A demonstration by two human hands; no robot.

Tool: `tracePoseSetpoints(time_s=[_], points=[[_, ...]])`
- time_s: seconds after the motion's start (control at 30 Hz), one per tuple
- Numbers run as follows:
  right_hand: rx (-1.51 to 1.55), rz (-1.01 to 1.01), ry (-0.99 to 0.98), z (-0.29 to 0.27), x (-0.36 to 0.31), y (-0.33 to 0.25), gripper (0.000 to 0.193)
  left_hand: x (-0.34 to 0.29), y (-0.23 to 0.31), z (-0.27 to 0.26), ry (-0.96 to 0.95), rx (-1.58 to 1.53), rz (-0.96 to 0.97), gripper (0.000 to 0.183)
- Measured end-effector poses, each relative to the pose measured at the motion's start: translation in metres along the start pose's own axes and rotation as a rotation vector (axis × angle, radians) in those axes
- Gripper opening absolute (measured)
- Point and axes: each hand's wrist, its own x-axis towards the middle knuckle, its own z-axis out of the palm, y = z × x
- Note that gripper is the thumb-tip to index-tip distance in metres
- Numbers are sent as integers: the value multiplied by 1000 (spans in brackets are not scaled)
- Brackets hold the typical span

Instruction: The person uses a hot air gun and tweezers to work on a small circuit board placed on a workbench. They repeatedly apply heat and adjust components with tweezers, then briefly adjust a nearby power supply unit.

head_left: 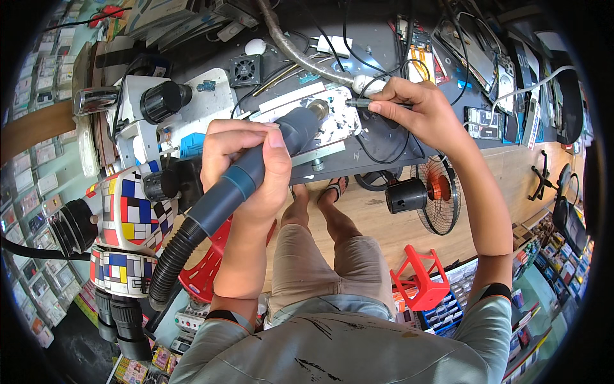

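Observation:
My left hand point(246, 163) is wrapped round the thick dark-grey handle of a hot air gun point(246, 168). A ribbed black hose point(176, 259) trails from its lower end. The metal nozzle point(318, 109) points over a white work plate point(348, 127) scattered with small dark bits. My right hand point(412, 109) pinches a slim dark soldering iron point(362, 102), its tip close to the nozzle and above the plate. A black cable runs off behind these fingers. Whatever lies directly under the nozzle is hard to make out.
A microscope with a colour-block pattern point(131, 211) stands close on my left. A small black fan point(245, 70) and a flexible pipe point(288, 48) are at the back of the bench. Opened phones point(483, 121) lie right. Below are a round fan point(438, 195) and a red stool point(422, 278).

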Motion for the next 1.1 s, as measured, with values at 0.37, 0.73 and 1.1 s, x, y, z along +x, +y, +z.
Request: tracePoseSetpoints(time_s=[0.37, 0.73, 1.1], points=[[-8, 126, 0, 7, -4, -12, 24, -1, 0, 0, 7, 10, 1, 23], [539, 732, 77, 2, -10, -30, 26, -1, 25, -8, 62, 170, 123, 21], [-107, 163, 105, 15, -32, -32, 26, -4, 14, 2, 82, 61, 47, 22]])
